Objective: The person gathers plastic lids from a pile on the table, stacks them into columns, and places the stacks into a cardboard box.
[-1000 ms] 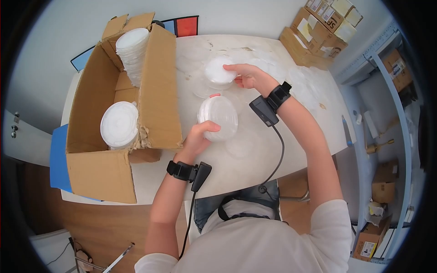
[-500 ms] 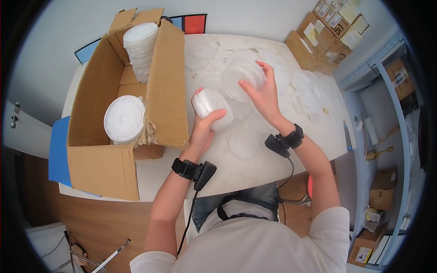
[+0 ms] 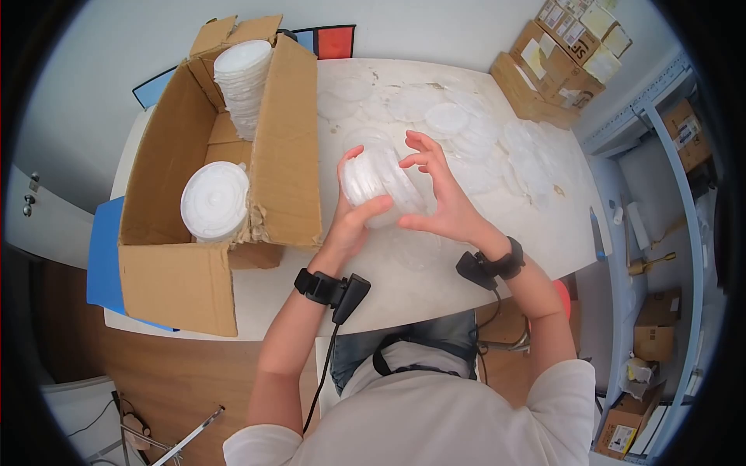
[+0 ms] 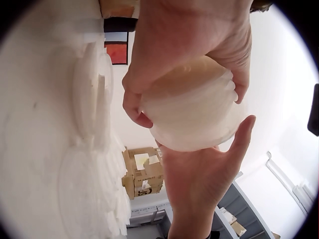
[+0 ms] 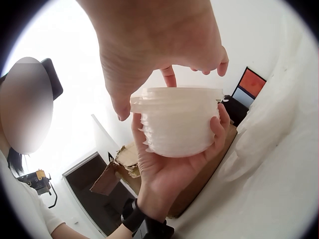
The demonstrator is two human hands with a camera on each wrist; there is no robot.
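Note:
A short stack of translucent white round lids (image 3: 377,177) is tilted above the table, gripped by the left hand (image 3: 351,221) with its thumb on the near side and fingers round the far side. In the right wrist view, the left hand (image 5: 172,174) cups the stack (image 5: 177,124) from below. The right hand (image 3: 457,208) is at the stack's right side, its thumb and fingers spread apart. Its thumb lies by the top lid's edge; whether it touches is hard to tell. Inside the cardboard box (image 3: 287,147) stand a tall lid stack (image 3: 245,89) and another stack (image 3: 214,200).
Loose translucent lids (image 3: 528,159) lie spread over the white table (image 3: 350,299), towards the back and right. Taped cardboard boxes (image 3: 556,74) stand at the back right corner. A blue-handled tool (image 3: 597,233) lies by the table's right edge, near a shelf (image 3: 684,179).
The right hand has brought a clear lid leftwards to the left hand's stack and loosened its fingers from it. The left hand still grips its stack, which has shifted slightly.

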